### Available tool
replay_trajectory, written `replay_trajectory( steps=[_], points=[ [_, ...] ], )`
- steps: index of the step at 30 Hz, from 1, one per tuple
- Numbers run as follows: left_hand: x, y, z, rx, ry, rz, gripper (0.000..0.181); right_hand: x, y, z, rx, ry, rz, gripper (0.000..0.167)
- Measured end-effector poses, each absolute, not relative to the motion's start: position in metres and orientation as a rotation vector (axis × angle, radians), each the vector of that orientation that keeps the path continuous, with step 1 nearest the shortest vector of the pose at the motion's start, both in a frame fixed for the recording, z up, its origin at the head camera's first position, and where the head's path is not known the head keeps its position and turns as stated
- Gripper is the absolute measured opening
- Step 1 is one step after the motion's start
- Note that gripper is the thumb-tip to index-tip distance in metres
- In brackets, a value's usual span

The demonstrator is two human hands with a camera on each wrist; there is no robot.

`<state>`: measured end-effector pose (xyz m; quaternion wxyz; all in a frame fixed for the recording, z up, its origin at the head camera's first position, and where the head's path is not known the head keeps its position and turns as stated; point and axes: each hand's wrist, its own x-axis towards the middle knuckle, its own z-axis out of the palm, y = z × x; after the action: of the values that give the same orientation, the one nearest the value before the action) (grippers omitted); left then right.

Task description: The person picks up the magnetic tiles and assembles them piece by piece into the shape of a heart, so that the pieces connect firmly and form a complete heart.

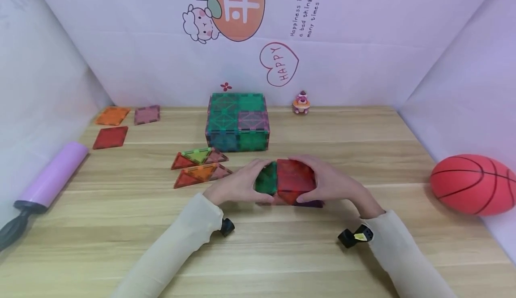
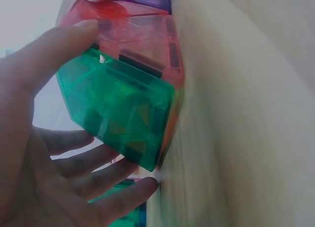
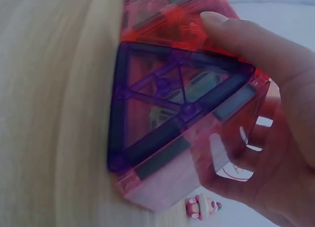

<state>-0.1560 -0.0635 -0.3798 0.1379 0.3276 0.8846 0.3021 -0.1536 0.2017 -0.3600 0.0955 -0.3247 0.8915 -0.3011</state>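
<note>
Between both hands stands a small structure of translucent magnetic tiles, with a green tile (image 1: 266,179) on its left slope and a red square tile (image 1: 295,176) on top. My left hand (image 1: 240,184) holds its left side, thumb at the front edge and fingers spread behind the green tile. From the right, my right hand (image 1: 333,183) grips the structure, its thumb on the front over an orange-red triangle (image 3: 172,27). A purple triangle tile (image 3: 167,89) forms the right end of the front, beside a pink tile (image 3: 167,182). The fingers partly hide the back.
Behind stands a green tile box (image 1: 238,123). Two strips of triangle tiles (image 1: 199,156) lie left of the hands. Loose orange (image 1: 113,115), pink (image 1: 147,114) and red (image 1: 110,137) tiles lie farther left. A purple pump (image 1: 54,172), a ball (image 1: 471,184) and a figurine (image 1: 301,103) are around.
</note>
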Motion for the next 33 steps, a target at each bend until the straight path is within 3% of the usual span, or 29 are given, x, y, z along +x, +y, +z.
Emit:
replay_trajectory(
  steps=[7,15,21,26,33],
  points=[
    [-0.153,-0.06,-0.382,0.791,2.522,1.019,0.088,-0.156,0.214,-0.353,-0.611,2.526,-1.077,0.087],
    [-0.147,-0.038,-0.389,0.465,2.251,1.665,0.054,-0.164,0.225,-0.343,-0.085,2.242,-1.439,0.072],
    [-0.14,-0.008,-0.385,0.474,1.729,1.928,0.052,-0.171,0.228,-0.358,0.116,2.077,-1.618,0.087],
    [-0.138,0.006,-0.373,0.439,1.485,2.07,0.062,-0.173,0.228,-0.369,0.137,2.078,-1.649,0.084],
    [-0.143,0.006,-0.368,0.364,1.306,2.162,0.062,-0.145,0.219,-0.354,0.005,2.236,-1.552,0.072]
  ],
)
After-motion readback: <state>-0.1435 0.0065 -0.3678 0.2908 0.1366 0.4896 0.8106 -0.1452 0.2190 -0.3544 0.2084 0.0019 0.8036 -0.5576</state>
